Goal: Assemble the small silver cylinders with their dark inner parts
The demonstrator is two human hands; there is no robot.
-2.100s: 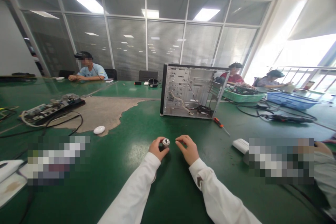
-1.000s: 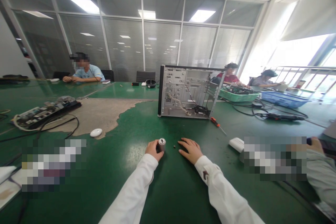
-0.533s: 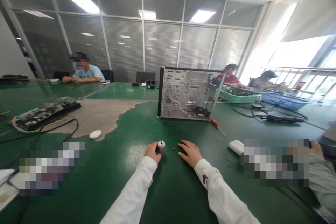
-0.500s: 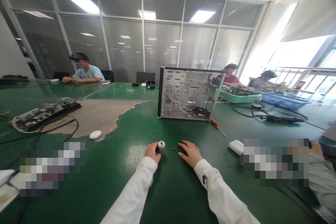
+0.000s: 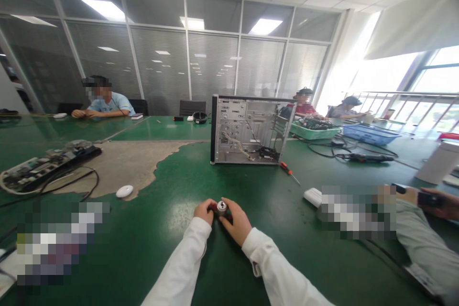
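Note:
A small silver metal cylinder (image 5: 222, 208) with a dark centre on its top stands upright on the green table, between my hands. My left hand (image 5: 203, 211) has its fingers closed on the left side of it. From the right, my right hand (image 5: 236, 220) curls round it with thumb and fingers against the metal. The lower part of the cylinder is partly covered by the fingers. Beyond my hands stands an opened computer case (image 5: 251, 129), showing its metal inside and loose wires.
An orange-handled screwdriver (image 5: 286, 168) lies by the case. To the left are a white oval object (image 5: 125, 191) and a power strip-like assembly with cables (image 5: 53, 165). Green (image 5: 315, 132) and blue baskets (image 5: 371, 135) stand back right. A co-worker's sleeve (image 5: 419, 234) is at right.
My right hand has moved left and closed on the cylinder beside my left hand. A tiny dark piece seen on the table between the hands is now out of sight. The view has shifted slightly right.

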